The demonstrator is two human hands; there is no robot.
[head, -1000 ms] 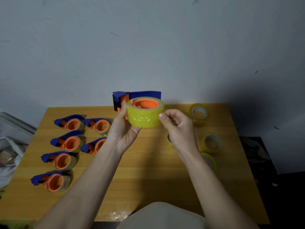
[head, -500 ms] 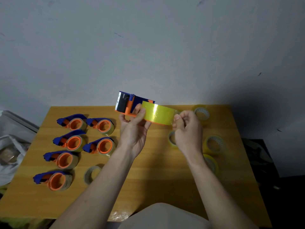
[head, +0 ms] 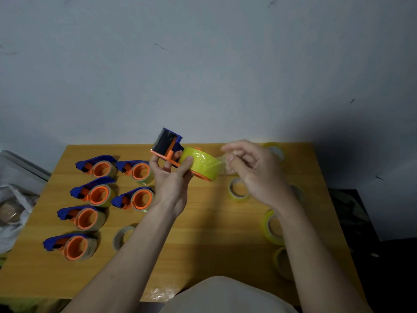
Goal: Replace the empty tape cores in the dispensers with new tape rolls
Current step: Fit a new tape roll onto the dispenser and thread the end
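Left hand (head: 171,177) grips the dispenser (head: 168,146) with its roll (head: 203,166) above the surface (head: 203,240); right fingers (head: 230,158) pinch the tape end. Six dispensers (head: 99,193) left, a core (head: 123,237) near, rolls (head: 272,227) right.

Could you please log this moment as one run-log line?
left hand holds dispenser | new tape roll mounted | right hand pinches tape end

No legible txt or labels anywhere

Dim, soft pic w/ heavy shadow at right, wide-angle bend at edges, right hand (head: 255,172) blurred.
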